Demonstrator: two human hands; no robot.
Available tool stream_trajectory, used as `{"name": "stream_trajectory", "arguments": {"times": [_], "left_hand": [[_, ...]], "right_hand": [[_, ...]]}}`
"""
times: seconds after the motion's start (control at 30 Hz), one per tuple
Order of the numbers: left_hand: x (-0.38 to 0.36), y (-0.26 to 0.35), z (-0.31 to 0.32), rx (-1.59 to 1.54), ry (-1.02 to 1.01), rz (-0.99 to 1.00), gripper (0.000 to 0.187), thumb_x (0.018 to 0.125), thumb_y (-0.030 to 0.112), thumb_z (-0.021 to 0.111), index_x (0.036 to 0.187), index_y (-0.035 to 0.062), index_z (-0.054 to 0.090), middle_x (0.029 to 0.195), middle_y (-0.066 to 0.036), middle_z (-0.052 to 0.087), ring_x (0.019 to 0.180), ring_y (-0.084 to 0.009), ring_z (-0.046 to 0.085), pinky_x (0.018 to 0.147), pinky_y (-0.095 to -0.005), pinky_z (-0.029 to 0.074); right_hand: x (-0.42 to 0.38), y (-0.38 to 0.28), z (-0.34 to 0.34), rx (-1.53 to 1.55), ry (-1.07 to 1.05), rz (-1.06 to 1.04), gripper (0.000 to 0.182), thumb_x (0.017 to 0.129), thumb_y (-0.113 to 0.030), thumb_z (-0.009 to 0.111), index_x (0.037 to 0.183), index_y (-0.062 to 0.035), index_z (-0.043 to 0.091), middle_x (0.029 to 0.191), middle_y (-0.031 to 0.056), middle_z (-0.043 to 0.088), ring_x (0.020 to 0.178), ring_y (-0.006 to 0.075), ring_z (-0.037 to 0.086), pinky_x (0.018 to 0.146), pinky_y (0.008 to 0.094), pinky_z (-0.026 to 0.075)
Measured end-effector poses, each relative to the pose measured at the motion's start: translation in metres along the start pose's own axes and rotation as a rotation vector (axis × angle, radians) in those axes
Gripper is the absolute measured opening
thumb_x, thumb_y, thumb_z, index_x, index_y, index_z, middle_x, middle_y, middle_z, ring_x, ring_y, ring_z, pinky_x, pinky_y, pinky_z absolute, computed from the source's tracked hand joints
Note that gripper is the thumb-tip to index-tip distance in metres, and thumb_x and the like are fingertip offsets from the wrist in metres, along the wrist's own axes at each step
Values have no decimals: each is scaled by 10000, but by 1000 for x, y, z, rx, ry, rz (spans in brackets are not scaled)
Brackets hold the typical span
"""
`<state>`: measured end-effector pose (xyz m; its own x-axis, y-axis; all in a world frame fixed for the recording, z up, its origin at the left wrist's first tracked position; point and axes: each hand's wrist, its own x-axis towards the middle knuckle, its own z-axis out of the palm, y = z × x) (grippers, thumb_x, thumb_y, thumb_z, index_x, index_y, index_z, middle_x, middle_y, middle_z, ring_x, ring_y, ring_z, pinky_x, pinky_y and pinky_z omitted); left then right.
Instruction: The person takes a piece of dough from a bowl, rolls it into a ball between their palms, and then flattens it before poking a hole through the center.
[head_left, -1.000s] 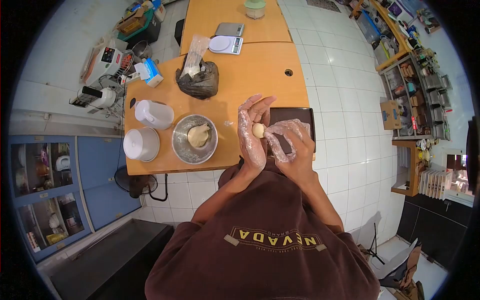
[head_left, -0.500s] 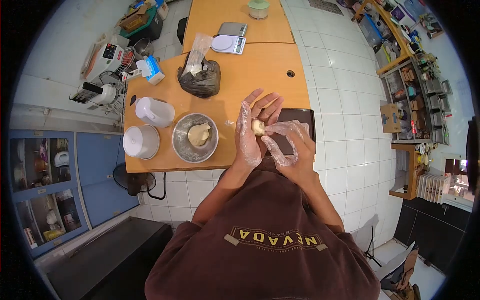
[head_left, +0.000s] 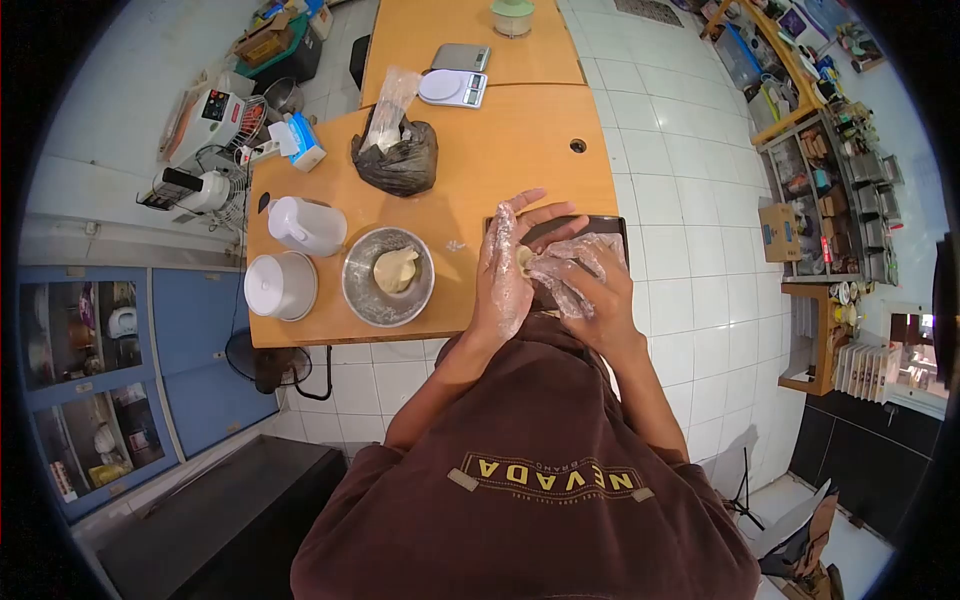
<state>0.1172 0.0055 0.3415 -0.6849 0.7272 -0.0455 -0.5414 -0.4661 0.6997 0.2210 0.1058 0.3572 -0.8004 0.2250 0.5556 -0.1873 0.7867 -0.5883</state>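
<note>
A small pale piece of dough [head_left: 524,262] sits in the palm of my left hand [head_left: 505,285], mostly covered by fingers. The left fingers stretch upward and away, and white flour dusts the skin. Against the same dough, my right hand [head_left: 590,280] brings its fingertips together; a whitish, wrinkled coating or thin clear glove covers it. Beneath both hands lies a dark rectangular baking tray [head_left: 606,224], partly hidden. To the left stands a metal bowl [head_left: 427,300] with a larger lump of dough [head_left: 396,270] in it.
Left of the bowl are a white lidded tub [head_left: 281,286] and a white pitcher [head_left: 306,226]. A black plastic bag [head_left: 402,168] holding a clear bag sits farther back, near a white kitchen scale [head_left: 452,87]. The wooden table [head_left: 510,140] ends close to my body.
My right hand has closed in over the dough, fingers now bunched instead of spread in a pinch. The left hand has turned edge-on, hiding more of the dough.
</note>
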Motion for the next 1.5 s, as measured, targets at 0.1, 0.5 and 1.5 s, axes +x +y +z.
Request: {"name": "stream_trajectory", "arguments": {"times": [0.1,0.5,1.5], "left_hand": [[2,-1,4,-7,-10,-38,560,1146,448,278,1430,-10,431,1309,-241,616,1252,-355,631,1046,-441,553],[3,-7,-7,76,34,95,558,1144,444,286,1447,-2,431,1365,-232,607,1303,-371,604,1083,-454,517],[-4,-14,-8,245,-99,439,549,1142,443,287,1523,47,311,1493,-239,479,1382,-398,535,946,-317,477]], "right_hand": [[-4,10,6,-4,43,-9,482,600,36,809,1073,-19,738,1019,160,687,953,376,663,829,461,526],[-6,11,14,184,89,117,294,787,-18,801,1068,-49,724,1076,144,713,985,362,671,897,480,515],[2,-13,8,142,158,133,290,760,-49,832,1039,-65,753,998,120,737,902,300,699,824,398,504]]}}
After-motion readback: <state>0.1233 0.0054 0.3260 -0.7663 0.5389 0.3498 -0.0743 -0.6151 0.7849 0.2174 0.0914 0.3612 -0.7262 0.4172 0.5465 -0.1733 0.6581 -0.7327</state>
